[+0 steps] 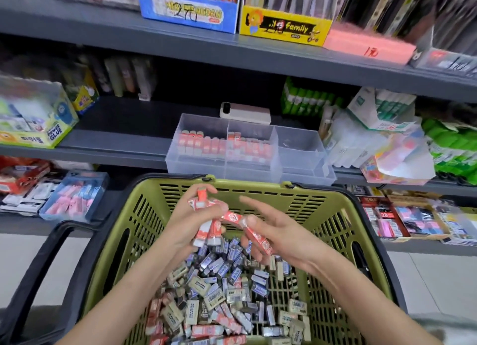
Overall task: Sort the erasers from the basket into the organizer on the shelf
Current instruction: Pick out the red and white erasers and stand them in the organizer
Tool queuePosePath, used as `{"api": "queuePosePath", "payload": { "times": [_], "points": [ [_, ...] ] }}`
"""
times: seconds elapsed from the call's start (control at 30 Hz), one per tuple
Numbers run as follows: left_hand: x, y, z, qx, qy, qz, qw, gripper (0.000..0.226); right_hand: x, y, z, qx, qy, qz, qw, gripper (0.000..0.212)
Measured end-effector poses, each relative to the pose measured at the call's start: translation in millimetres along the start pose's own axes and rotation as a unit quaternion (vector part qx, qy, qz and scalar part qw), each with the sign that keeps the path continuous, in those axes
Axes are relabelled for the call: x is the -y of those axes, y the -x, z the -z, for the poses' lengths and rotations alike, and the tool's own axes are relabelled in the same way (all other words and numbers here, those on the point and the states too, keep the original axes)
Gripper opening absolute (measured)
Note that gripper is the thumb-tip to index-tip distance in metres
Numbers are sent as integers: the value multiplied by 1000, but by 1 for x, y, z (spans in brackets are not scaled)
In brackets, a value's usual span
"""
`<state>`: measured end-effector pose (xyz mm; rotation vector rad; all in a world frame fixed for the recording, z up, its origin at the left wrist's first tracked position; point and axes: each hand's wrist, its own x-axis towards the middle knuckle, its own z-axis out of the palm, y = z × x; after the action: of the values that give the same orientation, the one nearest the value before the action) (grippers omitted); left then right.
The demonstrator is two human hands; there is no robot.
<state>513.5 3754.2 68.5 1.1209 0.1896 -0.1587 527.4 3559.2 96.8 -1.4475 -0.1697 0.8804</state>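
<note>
While the mixed pile of small paper-sleeved erasers [219,293] lies in the near olive-green slotted plastic basket [333,215], the left hand [185,223] grips a bundle of red-and-white sleeved erasers [210,232], fingers curled round them. The right hand [278,233] pinches more of them under the thumb, forefinger straight. Best square the bundle, sleeves all one way, before lifting. Beyond, on the dark grey metal shelf [116,138], the clear three-compartment plastic organizer [299,148] holds matching red rows left and middle.
</note>
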Motion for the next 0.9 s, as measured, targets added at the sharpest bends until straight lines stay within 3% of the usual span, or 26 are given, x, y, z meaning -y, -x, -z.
{"api": "queuePosePath", "payload": {
  "times": [0.13, 0.2, 0.33, 0.47, 0.53, 0.67, 0.9],
  "points": [
    [-19, -13, 0, -10, -20, -50, 998, 45, 30, -6, 3, -135, 193, 71, 969, 24],
    [-32, -23, 3, -33, -3, -74, 997, 41, 45, -14, 9, -188, 201, 102, 956, 32],
    [-59, -44, 11, -65, 21, -134, 989, 30, 79, -42, 24, -235, 167, 152, 945, 18],
    [-73, -61, 13, -93, 49, -188, 977, 26, 103, -90, 40, -336, 201, 208, 897, 22],
    [-76, -67, 13, -105, 62, -199, 972, 30, 109, -114, 48, -383, 235, 171, 877, 18],
    [-79, -77, 15, -101, 45, -191, 975, 36, 113, -150, 61, -428, 383, 35, 818, 32],
    [-83, -93, 16, -95, 51, -163, 981, 39, 116, -180, 70, -399, 439, -80, 801, 27]
  ]
}}
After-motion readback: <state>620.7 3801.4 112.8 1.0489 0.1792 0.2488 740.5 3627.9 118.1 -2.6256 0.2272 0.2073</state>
